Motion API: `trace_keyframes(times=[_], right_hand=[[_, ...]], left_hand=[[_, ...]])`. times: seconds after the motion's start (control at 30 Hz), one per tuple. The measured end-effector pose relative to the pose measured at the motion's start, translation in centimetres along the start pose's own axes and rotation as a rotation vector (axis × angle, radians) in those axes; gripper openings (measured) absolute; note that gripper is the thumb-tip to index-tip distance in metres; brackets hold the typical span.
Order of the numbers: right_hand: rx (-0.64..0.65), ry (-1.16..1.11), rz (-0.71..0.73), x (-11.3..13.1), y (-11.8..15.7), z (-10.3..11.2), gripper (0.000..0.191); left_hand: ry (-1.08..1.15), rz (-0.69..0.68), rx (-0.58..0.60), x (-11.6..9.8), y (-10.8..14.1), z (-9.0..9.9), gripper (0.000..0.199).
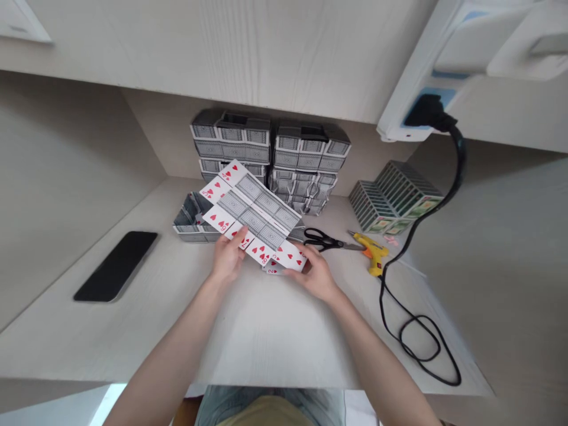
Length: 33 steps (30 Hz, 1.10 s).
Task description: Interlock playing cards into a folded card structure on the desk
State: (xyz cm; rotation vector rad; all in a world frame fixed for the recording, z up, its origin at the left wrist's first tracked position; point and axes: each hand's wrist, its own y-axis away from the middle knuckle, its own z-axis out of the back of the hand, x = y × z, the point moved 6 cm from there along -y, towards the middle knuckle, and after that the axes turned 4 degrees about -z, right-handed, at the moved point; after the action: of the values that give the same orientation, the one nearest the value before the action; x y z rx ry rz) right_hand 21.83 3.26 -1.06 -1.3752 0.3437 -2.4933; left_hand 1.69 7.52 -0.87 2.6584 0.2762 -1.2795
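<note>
Between my hands, above the desk, is a tilted panel of playing cards (257, 216), grey patterned backs in the middle and white edges with red hearts around them. My left hand (228, 257) grips its lower edge, thumb on top. On the right, my right hand (316, 273) pinches a playing card with red hearts (290, 255) at the panel's lower right corner. Another card, a two of hearts (274, 268), shows partly beneath. Behind the panel sits an open box made of cards (193, 236), partly hidden.
Stacked card boxes (235, 142) stand against the back wall. Black scissors (323, 241) and a yellow glue gun (374, 251) lie to the right, its black cord (410, 349) looped on the desk. Green card packs (394, 198) stand at back right, a phone (116, 266) lies left.
</note>
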Motion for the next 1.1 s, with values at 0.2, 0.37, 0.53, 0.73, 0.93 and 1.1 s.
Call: trace_keyframes(times=[0.2, 0.37, 0.53, 0.73, 0.93, 1.1], right_hand=[[-0.093, 0.075, -0.016, 0.4, 0.2, 0.7, 0.053], [-0.201, 0.062, -0.062, 0.3, 0.3, 1.3, 0.055], [-0.209, 0.077, -0.067, 0.3, 0.3, 1.2, 0.050], [-0.196, 0.101, -0.113, 0.1, 0.3, 1.1, 0.052], [-0.205, 0.166, -0.106, -0.1, 0.5, 1.1, 0.056], [-0.191, 0.159, -0.077, 0.0, 0.6, 0.9, 0.057]], left_hand=[[0.050, -0.019, -0.091, -0.4, -0.5, 0.8, 0.023], [0.072, -0.004, -0.094, -0.3, -0.5, 0.8, 0.021], [0.067, 0.013, -0.071, 0.0, -0.4, 0.6, 0.020], [0.061, 0.012, -0.080, 0.0, -0.4, 0.6, 0.023], [0.045, 0.011, -0.062, 0.0, -0.4, 0.6, 0.023], [0.019, -0.001, -0.010, 0.2, 0.0, 0.1, 0.025]])
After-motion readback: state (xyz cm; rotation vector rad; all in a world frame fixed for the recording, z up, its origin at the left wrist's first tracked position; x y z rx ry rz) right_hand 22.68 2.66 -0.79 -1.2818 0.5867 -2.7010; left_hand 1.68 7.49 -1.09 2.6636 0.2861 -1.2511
